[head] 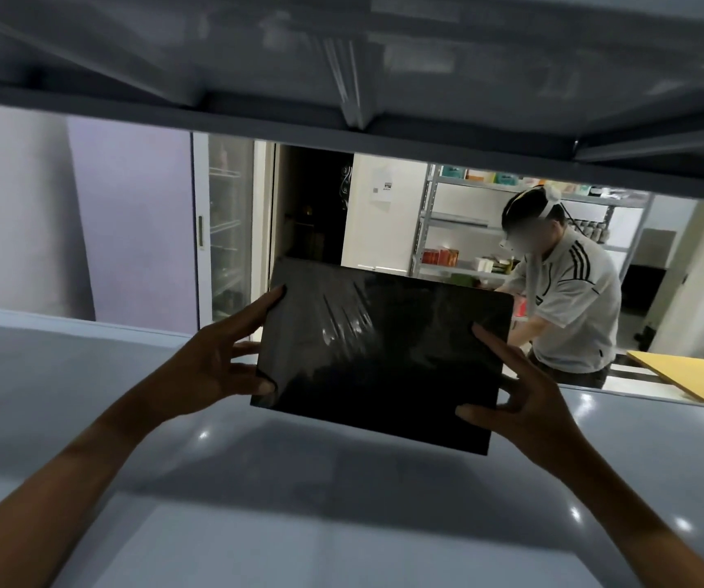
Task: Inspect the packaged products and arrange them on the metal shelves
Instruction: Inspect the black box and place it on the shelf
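Filling the middle of the frame, a flat black package (380,354) wrapped in glossy film is held up between both hands, above the grey metal shelf (87,418) that spans the lower half. The left hand (218,362) clamps its left edge — fingers curled round the side, thumb on the front near the bottom corner. The right hand (524,401) grips the right edge the same way, thumb laid on the front face. The package tilts slightly and casts a shadow on the shelf below; whether it touches the surface cannot be told. Another shelf's underside (341,78) crosses the top of the frame. At the right, behind, a person in a grey striped shirt (571,299) bends by a shelving rack (460,222) — boxes on it
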